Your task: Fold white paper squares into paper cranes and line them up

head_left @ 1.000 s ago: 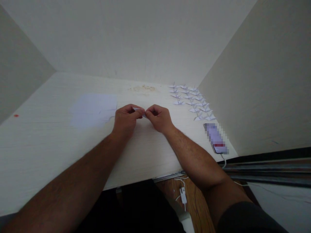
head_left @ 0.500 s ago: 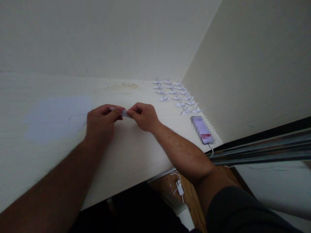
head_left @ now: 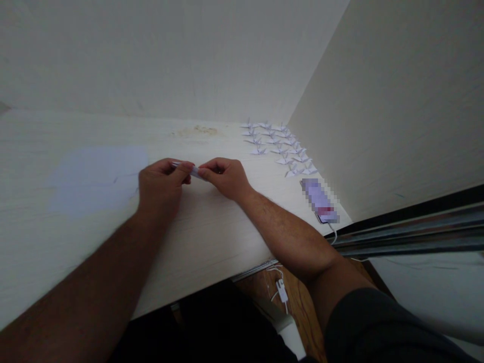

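A narrow strip of folded white paper (head_left: 195, 172) spans the gap between my two hands, just above the pale tabletop (head_left: 212, 237). My left hand (head_left: 163, 182) pinches its left part between thumb and fingers. At its right end, the thumb and index finger of my right hand (head_left: 226, 177) are closed on it. Much of the folded paper is covered by my fingers, so its full shape cannot be made out. Several white paper cranes (head_left: 279, 149) stand in rows beyond my right hand.
White paper sheets (head_left: 98, 174) lie on the table to the left. At the right edge is a phone (head_left: 319, 200), its screen blurred, with a white cable (head_left: 333, 234). Walls border the back and right side. A white adapter (head_left: 281, 291) hangs below the front edge.
Both hands keep their pinch on the folded paper, which looks slightly narrower now. The whole view has shifted a little, so the table items appear slightly further right and higher.
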`<action>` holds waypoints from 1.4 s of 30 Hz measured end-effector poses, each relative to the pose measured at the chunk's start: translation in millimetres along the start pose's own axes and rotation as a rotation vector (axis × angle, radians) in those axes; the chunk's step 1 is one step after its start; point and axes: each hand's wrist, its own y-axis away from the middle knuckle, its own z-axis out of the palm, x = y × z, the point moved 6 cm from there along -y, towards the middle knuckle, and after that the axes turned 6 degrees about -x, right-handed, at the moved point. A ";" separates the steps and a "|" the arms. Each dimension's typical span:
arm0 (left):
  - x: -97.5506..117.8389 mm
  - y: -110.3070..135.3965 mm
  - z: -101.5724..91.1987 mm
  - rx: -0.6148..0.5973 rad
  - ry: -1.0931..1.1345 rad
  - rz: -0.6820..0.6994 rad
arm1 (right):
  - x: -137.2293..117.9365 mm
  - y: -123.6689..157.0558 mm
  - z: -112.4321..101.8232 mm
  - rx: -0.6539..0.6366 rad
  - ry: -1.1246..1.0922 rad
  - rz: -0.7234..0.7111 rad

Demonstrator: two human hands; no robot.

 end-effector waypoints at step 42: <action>-1.7 2.0 19.5 -0.155 0.253 -0.096 | 7.5 1.5 -9.1 0.117 -0.135 0.056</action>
